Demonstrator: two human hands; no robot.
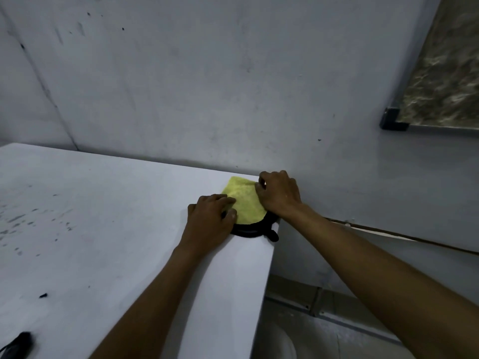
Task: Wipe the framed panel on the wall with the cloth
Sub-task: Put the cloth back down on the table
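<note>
So the yellow cloth (243, 200) is sitting at the far right corner of the white table (103, 216), draped over some round black thing (255, 230) that pokes out underneath it. The panel (445, 73) is up on the wall (207, 86) to the right, well apart from the cloth, only its lower left corner with the dark frame in view. Nothing's been wiped from the look of it; this is the pick-up step.

Left hand (211, 216) lies flat on the near edge of the cloth, fingers together, pressing it down rather than gripping. Right hand (280, 194) is curled at the far edge with the fingertips bunched, looks like it's pinching the cloth's corner, though the knuckles hide the actual contact so I can't swear to it.

How I'd do it well: get a proper handful, not just a corner pinch, or the cloth dangles and you wipe with a flap. Keep the left hand holding the black thing down while lifting, since it's right at the table's edge and could get dragged off. Then fold the cloth into a flat pad in the right palm before going up to the panel.
</note>
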